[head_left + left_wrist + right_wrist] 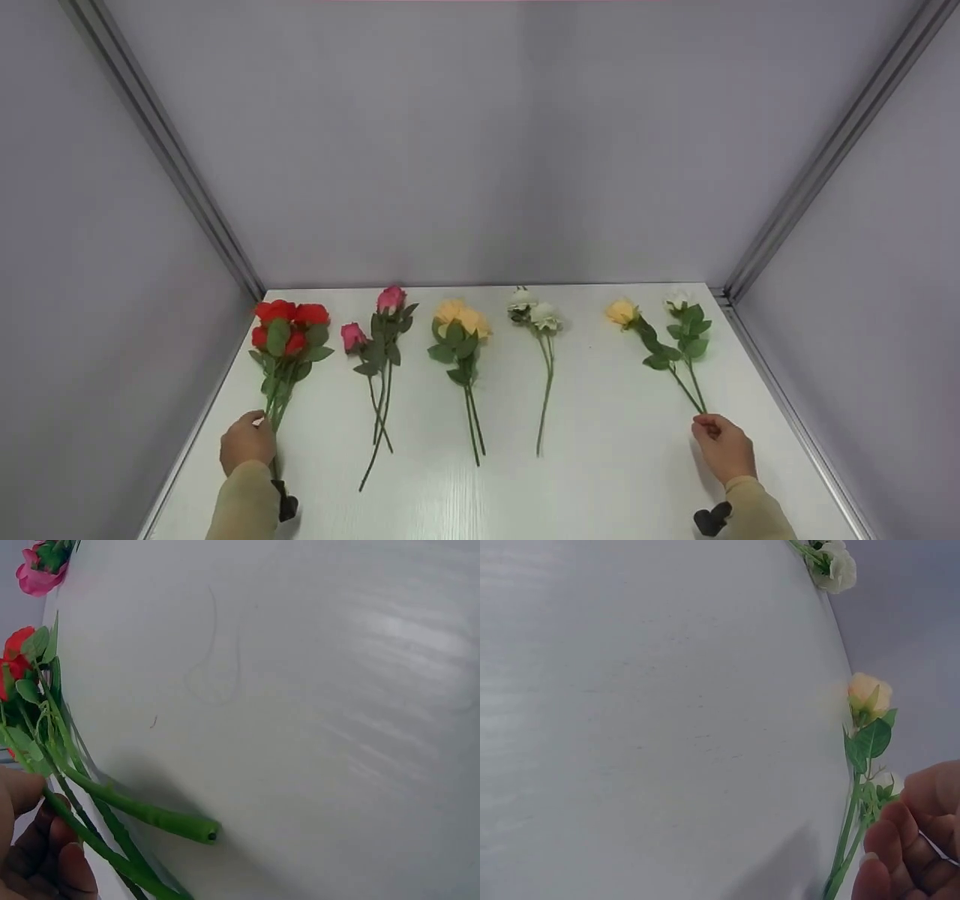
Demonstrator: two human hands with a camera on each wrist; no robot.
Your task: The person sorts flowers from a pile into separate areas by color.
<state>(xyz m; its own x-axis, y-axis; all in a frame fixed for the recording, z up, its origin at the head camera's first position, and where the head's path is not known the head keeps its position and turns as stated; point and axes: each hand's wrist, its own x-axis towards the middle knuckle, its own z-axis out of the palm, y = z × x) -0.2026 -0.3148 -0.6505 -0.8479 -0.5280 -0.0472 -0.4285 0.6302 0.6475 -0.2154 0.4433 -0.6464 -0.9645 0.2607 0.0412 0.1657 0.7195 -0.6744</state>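
In the head view my left hand (247,442) is at the stems of the red roses (277,311) at the far left. Its thumb and fingers pinch a green stem (105,849), with other stems beside it in the left wrist view. On the right side, my right hand (726,450) hovers with bent fingers at the stems of a yellow rose (622,312) and a white rose (679,300). Those stems (847,832) run right beside its fingertips in the right wrist view; I cannot tell whether it grips one. The two stems converge near the hand.
Between the hands lie pink roses (391,299) with crossed stems, yellow flowers (461,319) and white flowers (545,316), heads toward the back. The white table (600,487) is bordered by a grey back wall (480,150) and side walls.
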